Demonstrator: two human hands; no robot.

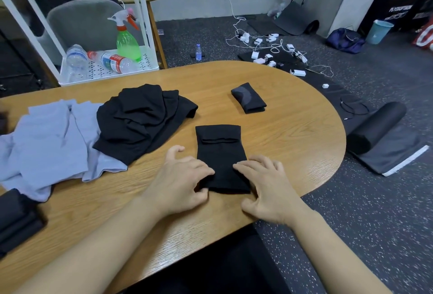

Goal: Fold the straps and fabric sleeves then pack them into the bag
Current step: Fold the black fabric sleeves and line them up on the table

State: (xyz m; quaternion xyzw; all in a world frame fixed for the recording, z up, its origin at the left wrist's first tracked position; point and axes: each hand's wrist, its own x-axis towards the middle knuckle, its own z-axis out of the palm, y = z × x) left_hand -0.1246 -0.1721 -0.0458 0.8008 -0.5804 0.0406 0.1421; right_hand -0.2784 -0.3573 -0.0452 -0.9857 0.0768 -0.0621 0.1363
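Two hands work one black fabric sleeve (220,157) lying flat on the wooden tabletop (293,134), near its front edge, long axis running away from the person. Sleeve's far end shows a folded-over cuff band; near end sits between the hands. Left hand (180,181): fingers curled, thumb and fingertips pinching the sleeve's near left corner. Right hand (264,188): fingers spread and bent, index fingertip touching the sleeve's right edge, thumb down on the tabletop just off the near right corner; whether it actually grips the fabric, cannot tell. Second sleeve (248,98), black with a grey pattern, already folded into a compact bundle, lies farther back and to the right, well apart from the first. Left of the worked sleeve, a rumpled black garment (143,118) overlaps a pale lavender garment (49,143) spread toward the left edge. Dark folded fabric (16,216) sits at the near left corner. Behind the tabletop, a white wire-frame cart (145,12) holds a green spray bottle (127,40) and clear plastic water bottles (112,60), one on its side. Speckled dark floor to the right carries white chargers and cables (269,47), a small upright water bottle (198,52), a partly rolled black mat (379,129), a blue bag (344,40) and a light blue bin (378,31).
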